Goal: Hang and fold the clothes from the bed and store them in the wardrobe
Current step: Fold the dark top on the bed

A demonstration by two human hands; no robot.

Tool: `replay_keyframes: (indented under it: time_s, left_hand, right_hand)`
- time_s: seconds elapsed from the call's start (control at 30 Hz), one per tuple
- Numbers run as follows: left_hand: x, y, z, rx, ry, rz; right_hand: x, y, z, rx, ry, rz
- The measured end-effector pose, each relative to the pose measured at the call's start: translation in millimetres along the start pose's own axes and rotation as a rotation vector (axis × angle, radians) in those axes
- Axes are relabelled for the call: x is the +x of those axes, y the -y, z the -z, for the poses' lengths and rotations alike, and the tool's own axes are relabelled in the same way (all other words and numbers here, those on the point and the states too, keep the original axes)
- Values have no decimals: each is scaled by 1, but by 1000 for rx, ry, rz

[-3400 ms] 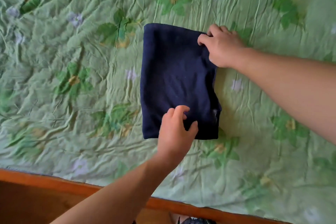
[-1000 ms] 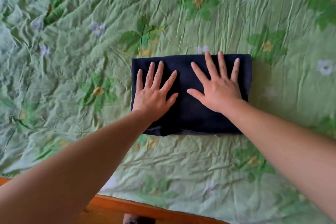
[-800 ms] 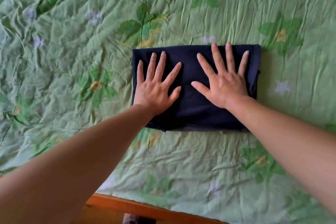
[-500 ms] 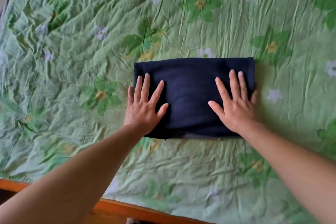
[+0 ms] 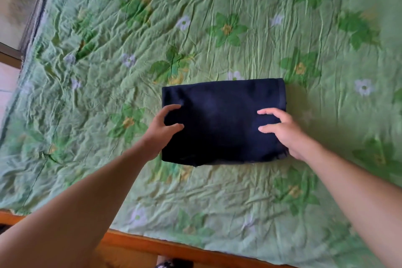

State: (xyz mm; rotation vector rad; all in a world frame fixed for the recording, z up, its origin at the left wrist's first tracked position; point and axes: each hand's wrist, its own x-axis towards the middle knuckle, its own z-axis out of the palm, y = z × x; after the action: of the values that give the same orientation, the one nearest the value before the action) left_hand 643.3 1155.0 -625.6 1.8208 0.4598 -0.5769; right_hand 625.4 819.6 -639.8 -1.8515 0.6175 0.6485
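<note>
A dark navy garment (image 5: 219, 119), folded into a flat rectangle, lies on the green flowered bedspread (image 5: 217, 28). At the garment's left edge my left hand (image 5: 161, 130) has its fingers and thumb curled onto the cloth. At the lower right edge, my right hand (image 5: 282, 132) lays its forefinger and thumb on top of the garment; its other fingers are hidden at the side of the fold. The frame is slightly blurred.
The wrinkled bedspread stretches wide on every side of the garment. The orange wooden bed frame (image 5: 174, 248) runs along the near edge. Bare floor (image 5: 8, 17) shows past the bed's left side.
Both hands lay flat on the garment, pressing it smooth. They slid outward to its left and right edges, and their fingers now curl onto the cloth.
</note>
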Motion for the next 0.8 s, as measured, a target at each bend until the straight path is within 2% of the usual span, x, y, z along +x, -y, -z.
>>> replay_keyframes:
  time_s: [0.07, 0.13, 0.27, 0.53, 0.8]
  left_hand:
    - [0, -15, -1, 27, -12, 18]
    - [-17, -41, 2, 96, -14, 18]
    - [-45, -90, 7, 294, 93, 7]
    - [-146, -272, 26, 492, 121, -217]
    - [-251, -429, 25, 666, 299, -506]
  right_hand:
    - [0, 16, 11, -35, 18, -4]
    - [-21, 36, 22, -60, -38, 19]
    - [-58, 72, 26, -175, -12, 60]
    - [-211, 194, 126, -239, -106, 191]
    - [-381, 283, 204, -300, -374, 166]
